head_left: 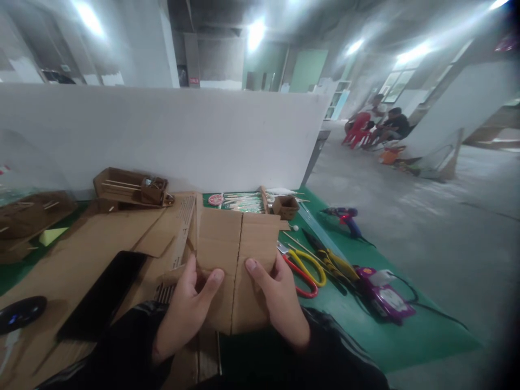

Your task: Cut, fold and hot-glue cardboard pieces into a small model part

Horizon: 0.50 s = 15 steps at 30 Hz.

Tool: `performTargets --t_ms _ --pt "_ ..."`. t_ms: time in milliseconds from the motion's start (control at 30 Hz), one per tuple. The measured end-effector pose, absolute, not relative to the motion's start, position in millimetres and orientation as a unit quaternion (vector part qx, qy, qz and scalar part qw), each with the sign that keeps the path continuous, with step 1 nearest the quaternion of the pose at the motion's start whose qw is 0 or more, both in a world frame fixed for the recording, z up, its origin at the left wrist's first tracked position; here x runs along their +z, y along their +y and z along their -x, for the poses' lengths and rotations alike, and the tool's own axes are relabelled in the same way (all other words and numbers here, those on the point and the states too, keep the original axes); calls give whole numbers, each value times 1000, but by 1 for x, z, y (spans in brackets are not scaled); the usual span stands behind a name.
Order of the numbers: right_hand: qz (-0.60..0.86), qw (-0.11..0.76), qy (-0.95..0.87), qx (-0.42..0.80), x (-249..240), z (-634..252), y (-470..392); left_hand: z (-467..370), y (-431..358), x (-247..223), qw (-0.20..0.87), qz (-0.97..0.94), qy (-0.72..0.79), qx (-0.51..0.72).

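Observation:
Both hands hold a piece of brown cardboard above the table's near edge. A dark, rough-edged line runs down its middle from top to bottom. My left hand grips the left edge, thumb on the front face and the other fingers mostly hidden behind. On the right edge, my right hand has its thumb pressed near the dark line, with its fingers behind the sheet. Scissors with red and yellow handles lie just right of my right hand. Flat cardboard lies under and left of my left hand.
A black phone lies at left. Cardboard boxes stand at the back left by a white partition. Pliers, a glue gun and a purple power block sit right on the green table. Two people sit far off.

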State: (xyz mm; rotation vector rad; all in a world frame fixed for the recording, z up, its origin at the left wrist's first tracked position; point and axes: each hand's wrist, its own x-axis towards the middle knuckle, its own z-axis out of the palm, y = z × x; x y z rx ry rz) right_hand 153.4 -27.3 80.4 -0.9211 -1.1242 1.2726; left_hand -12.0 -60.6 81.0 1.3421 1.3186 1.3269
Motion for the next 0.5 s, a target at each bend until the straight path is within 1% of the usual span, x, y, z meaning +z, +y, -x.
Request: performTargets --t_ms 233,500 --pt "350 590 -419 595 79 -150 -26 10 -60 78 449 -523 480 543" --pt "324 587 -431 604 86 -145 -30 5 -67 78 482 -502 503 513"
